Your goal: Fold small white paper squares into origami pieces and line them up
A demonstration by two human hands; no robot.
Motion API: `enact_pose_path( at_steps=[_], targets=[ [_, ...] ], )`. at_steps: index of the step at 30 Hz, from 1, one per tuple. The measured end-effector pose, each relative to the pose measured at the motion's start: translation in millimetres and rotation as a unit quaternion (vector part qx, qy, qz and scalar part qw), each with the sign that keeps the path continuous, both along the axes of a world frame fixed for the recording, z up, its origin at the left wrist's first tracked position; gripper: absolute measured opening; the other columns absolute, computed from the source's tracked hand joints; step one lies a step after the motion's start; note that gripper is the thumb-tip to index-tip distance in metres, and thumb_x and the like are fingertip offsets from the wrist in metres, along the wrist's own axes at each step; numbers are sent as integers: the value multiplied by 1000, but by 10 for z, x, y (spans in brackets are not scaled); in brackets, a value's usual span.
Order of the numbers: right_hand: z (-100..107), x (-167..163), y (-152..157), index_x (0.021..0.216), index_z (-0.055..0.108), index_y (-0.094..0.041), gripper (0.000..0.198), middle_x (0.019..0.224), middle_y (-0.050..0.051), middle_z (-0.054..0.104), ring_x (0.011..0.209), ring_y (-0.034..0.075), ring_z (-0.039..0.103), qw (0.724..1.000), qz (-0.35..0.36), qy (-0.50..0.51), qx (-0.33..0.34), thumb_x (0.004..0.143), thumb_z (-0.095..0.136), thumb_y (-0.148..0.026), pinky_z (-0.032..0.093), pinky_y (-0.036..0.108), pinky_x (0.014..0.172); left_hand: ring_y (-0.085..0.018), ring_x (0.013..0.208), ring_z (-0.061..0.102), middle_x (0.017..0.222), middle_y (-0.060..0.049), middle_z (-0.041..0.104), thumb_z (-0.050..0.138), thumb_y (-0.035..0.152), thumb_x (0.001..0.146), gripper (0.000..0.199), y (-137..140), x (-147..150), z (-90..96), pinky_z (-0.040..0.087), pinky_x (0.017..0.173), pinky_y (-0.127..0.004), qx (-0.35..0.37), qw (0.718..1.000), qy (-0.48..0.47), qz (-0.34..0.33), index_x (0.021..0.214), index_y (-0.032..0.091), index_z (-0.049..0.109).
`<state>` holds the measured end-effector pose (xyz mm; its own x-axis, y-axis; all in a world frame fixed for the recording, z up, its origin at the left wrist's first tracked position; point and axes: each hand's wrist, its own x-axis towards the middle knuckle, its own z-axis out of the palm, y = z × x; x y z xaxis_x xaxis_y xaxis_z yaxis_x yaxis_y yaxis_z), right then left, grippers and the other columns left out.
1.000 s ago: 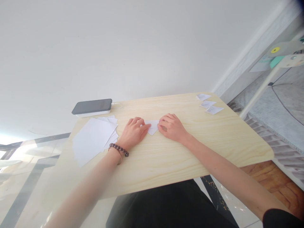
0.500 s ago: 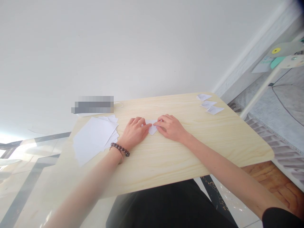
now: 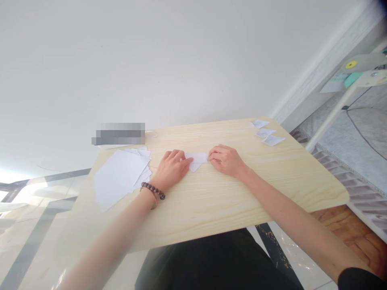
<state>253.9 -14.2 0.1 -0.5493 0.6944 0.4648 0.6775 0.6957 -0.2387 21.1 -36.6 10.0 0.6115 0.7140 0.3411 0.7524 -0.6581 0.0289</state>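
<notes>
A small folded sheet of white paper (image 3: pixel 198 159) lies on the wooden table between my hands, a pointed flap showing at its near side. My left hand (image 3: pixel 173 168) presses down on its left part, thumb along the fold and fingers curled over the paper. At the right end, my right hand (image 3: pixel 225 160) pinches the paper's edge between thumb and fingertips. My fingers cover both ends of the sheet. A dark beaded bracelet (image 3: pixel 153 190) circles my left wrist.
Loose white sheets (image 3: pixel 119 173) are piled on the table's left side. Three folded paper pieces (image 3: pixel 273 139) sit in a row at the far right. A blurred grey object (image 3: pixel 121 135) stands at the back left by the wall. The light wooden table (image 3: pixel 242 209) has a rounded right corner.
My right hand has slid to the right along the paper, from near my left thumb to the right end, uncovering the middle. My left hand has stayed in place.
</notes>
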Motion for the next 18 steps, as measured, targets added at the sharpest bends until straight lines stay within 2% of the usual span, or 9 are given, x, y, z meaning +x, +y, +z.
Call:
enact_pose_path(
  at_steps=[5,9,13,18],
  targets=[
    [-24,-45,-9,74,65,-21,21,86,1,64,79,14,55,998,-41,45,-16,77,45,-15,42,28,73,-19,86,46,88,-7,51,39,28,87,29,29,-16,-35,37,76,-35,-41,998,-50,0,107,24,60],
    [-36,-173,-1,89,63,-21,18,91,3,61,85,16,54,995,-69,58,-32,80,49,-26,42,30,76,-18,83,46,86,-6,51,41,30,86,27,79,-32,-85,38,77,-35,-80,991,-109,10,101,25,63],
    [-51,-255,18,88,63,-21,21,94,4,59,86,18,51,997,-43,43,-52,76,56,-37,40,33,80,-19,88,46,90,-5,52,45,32,83,26,102,-41,-106,38,83,-37,-114,982,-150,25,102,24,61],
    [-64,-237,30,85,62,-22,15,97,3,57,89,17,51,994,-13,67,-81,77,57,-34,39,34,82,-22,99,44,101,-5,52,49,33,81,26,96,-39,-106,35,87,-40,-114,978,-168,44,101,23,60]
  ],
)
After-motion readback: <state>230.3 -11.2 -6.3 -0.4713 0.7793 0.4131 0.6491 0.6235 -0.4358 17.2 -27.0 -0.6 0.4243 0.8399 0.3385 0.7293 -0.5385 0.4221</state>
